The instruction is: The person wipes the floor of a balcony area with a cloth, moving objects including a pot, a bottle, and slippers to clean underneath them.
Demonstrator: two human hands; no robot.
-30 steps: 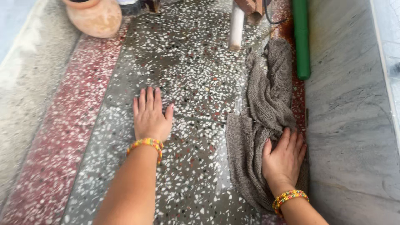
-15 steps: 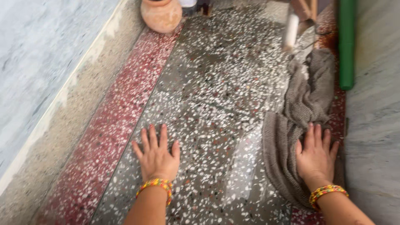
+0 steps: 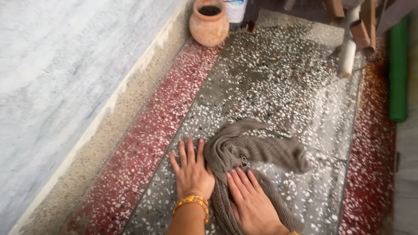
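A grey-brown woven cloth (image 3: 257, 150) lies bunched on the speckled terrazzo floor (image 3: 283, 82). My right hand (image 3: 251, 203) presses flat on the cloth's near part, fingers together and pointing away from me. Just left of the cloth, my left hand (image 3: 190, 169) rests palm-down on the floor with fingers spread, its edge touching the cloth. Both wrists wear beaded orange-and-yellow bangles.
A clay pot (image 3: 209, 21) stands at the far end beside a white container (image 3: 235, 8). A white pipe (image 3: 347, 56) and wooden pieces (image 3: 360, 30) are at the far right, with a green tube (image 3: 398, 69) along the right wall. A marble wall (image 3: 52, 78) rises on the left.
My right hand has dragged the cloth from the right wall leftwards to the middle of the floor, next to my left hand. The view has shifted left.
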